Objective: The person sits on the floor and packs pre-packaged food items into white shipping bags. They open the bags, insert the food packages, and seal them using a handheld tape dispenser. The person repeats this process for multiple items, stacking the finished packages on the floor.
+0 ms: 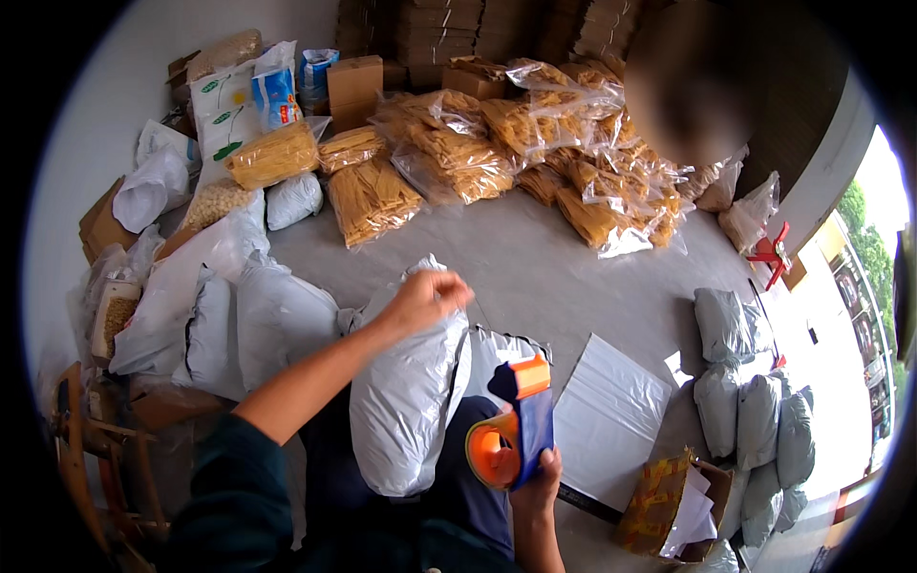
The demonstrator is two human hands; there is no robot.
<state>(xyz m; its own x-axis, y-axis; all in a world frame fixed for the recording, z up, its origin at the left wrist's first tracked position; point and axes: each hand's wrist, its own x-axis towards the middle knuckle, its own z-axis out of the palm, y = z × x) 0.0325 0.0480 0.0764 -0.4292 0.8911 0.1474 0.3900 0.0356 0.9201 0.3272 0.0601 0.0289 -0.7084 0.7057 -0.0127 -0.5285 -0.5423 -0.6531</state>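
Observation:
A stuffed grey-white plastic mailer bag (408,408) stands tilted between my knees, its gathered end pointing away from me. My left hand (432,295) is over that far end with its fingers curled. The fingers are blurred, and whether they pinch the plastic is not visible. In my right hand (539,481) is a blue and orange tape dispenser (531,430), just right of the bag. A tape roll (494,450) sits on it, and some of my fingers show through the roll's core. Beyond my right knee is another pale mailer bag (494,362), partly covered by the dispenser.
A flat mailer bag (609,422) lies on the floor at right, near an open carton (673,508) with papers. Filled mailers (759,415) are piled farther right; others (283,322) stand left. Clear bags of yellow-brown dried food (444,143) line the back. A wooden chair (79,444) is at left.

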